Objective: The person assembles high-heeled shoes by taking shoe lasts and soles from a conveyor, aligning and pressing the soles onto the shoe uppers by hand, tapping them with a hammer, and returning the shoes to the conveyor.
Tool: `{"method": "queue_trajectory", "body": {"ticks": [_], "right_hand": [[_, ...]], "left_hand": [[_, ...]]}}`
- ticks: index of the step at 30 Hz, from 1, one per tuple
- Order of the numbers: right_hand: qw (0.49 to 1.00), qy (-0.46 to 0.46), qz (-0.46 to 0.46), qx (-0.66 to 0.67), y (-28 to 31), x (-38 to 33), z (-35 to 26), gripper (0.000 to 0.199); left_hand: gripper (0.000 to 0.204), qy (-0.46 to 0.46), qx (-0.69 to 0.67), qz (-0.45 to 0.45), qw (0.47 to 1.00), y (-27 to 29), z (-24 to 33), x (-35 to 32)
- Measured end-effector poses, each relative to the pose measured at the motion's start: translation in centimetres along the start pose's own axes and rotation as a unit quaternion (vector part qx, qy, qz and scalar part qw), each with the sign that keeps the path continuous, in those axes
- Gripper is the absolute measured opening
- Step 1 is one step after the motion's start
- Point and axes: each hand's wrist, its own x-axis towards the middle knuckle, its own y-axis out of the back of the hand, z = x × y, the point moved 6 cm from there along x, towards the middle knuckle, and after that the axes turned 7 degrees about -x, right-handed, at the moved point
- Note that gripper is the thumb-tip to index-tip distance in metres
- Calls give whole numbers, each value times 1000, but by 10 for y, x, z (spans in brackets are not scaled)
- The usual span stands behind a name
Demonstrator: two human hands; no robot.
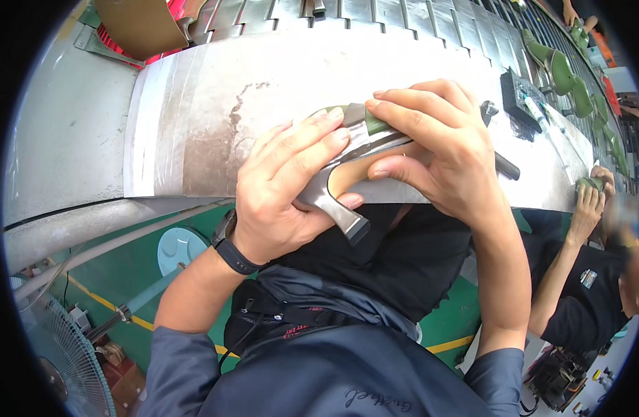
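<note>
Shoe count: one heeled shoe (354, 170), just off centre toward 1 o'clock, and here's its single heel (339, 208), dark-tipped, pointing to 5 o'clock.
Left hand (285, 174): coming in from 7 o'clock, clamped on the heel end, fingers over the top, thumb low by the heel.
Right hand (444, 135): clamped on the green front part, fingers over it, thumb on the tan underside.
Wrists: one dark watch (234, 247), on the left.
Bench (299, 69), 2 o'clock: one black block (521, 104); nearer 3, one dark tool handle (507, 167), partly behind the right hand.
Rack, 2 o'clock: several green shoes (562, 73), overlapping too much to count.
Neighbour: one co-worker (583, 292), near 4 o'clock.
Floor: one fan (73, 368) at 8, one pale-blue stool (183, 251) between 8 and 9.
</note>
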Motion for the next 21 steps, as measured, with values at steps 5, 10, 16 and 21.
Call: {"method": "queue_trajectory", "body": {"ticks": [5,10,16,21], "right_hand": [[1000,-5,-21,-5,4,1,1,61],[997,-6,-5,-74,1,-10,10,60],[999,-45,12,-21,0,-14,6,49],[999,-13,-7,-29,4,-10,0,33]], "left_hand": [[67,8,38,15,999,-9,2,-5],[92,65,-24,-116,991,-15,-8,5],[57,208,-224,-75,949,-18,-24,7],[64,232,-225,-69,944,-23,-25,6]]}}
